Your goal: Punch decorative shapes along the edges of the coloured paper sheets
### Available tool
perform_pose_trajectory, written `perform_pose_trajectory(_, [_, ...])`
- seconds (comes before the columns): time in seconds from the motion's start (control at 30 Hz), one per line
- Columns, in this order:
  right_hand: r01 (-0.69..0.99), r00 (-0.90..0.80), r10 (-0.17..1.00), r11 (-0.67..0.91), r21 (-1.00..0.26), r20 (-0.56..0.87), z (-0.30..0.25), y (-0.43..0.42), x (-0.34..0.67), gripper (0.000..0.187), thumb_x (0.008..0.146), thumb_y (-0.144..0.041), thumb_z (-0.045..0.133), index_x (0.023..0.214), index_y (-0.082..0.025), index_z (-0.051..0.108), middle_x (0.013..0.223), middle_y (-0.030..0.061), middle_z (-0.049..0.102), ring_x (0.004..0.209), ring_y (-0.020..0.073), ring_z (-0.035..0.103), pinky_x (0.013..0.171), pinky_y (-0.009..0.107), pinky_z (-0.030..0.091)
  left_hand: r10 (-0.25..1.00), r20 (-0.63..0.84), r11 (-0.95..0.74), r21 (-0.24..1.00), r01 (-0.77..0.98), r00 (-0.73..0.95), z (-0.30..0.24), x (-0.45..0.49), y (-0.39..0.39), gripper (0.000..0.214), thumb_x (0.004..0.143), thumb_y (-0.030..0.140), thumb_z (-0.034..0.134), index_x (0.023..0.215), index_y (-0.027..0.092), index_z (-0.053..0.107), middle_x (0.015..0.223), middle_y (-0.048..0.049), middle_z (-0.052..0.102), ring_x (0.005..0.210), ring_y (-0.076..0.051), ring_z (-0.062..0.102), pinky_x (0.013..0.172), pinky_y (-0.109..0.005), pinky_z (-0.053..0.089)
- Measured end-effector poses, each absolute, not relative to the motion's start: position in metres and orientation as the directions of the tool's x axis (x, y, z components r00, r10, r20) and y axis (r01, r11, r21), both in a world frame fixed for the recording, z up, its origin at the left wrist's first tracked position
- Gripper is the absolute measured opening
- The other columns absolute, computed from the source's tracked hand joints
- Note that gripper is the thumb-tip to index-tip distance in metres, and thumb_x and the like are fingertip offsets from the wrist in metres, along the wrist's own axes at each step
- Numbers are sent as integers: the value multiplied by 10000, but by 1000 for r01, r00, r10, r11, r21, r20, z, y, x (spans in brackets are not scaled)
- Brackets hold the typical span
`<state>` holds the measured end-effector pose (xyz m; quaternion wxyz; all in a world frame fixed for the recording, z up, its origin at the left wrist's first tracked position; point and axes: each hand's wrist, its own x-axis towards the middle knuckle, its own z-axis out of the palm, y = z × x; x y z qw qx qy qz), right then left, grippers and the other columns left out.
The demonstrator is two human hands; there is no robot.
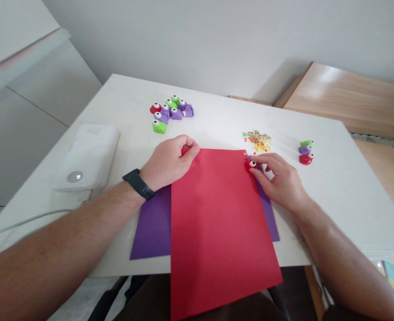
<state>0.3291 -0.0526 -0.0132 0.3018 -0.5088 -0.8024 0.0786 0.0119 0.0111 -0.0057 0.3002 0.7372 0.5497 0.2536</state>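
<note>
A red paper sheet (217, 223) lies on a purple sheet (153, 227) at the table's front edge and overhangs it. My left hand (168, 161) is closed, pinching the red sheet's far left corner. My right hand (279, 178) grips a small red paper punch (250, 165) set on the sheet's far right corner. A pile of tiny coloured paper cut-outs (259, 140) lies just beyond that corner.
Several green, purple and red punches (170, 112) cluster at the back of the white table (344, 187). Three more punches (306, 151) sit to the right. A white device with a cable (88, 156) lies at the left. A wooden bench (350, 98) stands behind.
</note>
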Motion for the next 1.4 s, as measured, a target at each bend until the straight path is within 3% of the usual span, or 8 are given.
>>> perform_pose_trajectory(0.27, [790, -269, 846, 467, -398, 461, -15, -56, 332, 329, 970, -230, 747, 1299, -254, 747, 1169, 108, 781, 1086, 295, 747, 953, 487, 625, 964, 44, -212, 719, 662, 261, -6, 13, 11, 280, 1020, 434, 582, 1022, 203, 740, 930, -55, 772, 795, -242, 664, 744, -373, 452])
perform_pose_trajectory(0.57, [771, -331, 760, 560, -303, 560, -16, -54, 335, 245, 963, -193, 744, 1180, -281, 816, 1030, 89, 771, 905, 263, 715, 855, 462, 603, 965, 38, -208, 712, 671, 259, -6, 12, 11, 287, 1024, 443, 576, 1029, 207, 738, 941, -62, 785, 806, -247, 681, 765, -373, 477])
perform_pose_trajectory(0.9, [793, -471, 755, 589, -157, 457, -8, -58, 330, 210, 1018, -212, 658, 1161, -298, 785, 982, 92, 757, 884, 280, 670, 851, 497, 589, 965, 33, -208, 699, 684, 260, -4, 13, 11, 287, 1022, 454, 572, 1021, 215, 733, 954, -63, 790, 808, -247, 676, 767, -376, 488])
perform_pose_trajectory(1.4, [772, -535, 738, 625, -117, 412, -7, -55, 328, 167, 1035, -176, 617, 1074, -269, 750, 1024, 96, 780, 898, 276, 690, 863, 496, 587, 965, 29, -206, 702, 681, 262, -4, 13, 10, 298, 1017, 458, 573, 1031, 212, 739, 908, -55, 780, 757, -235, 659, 719, -367, 460])
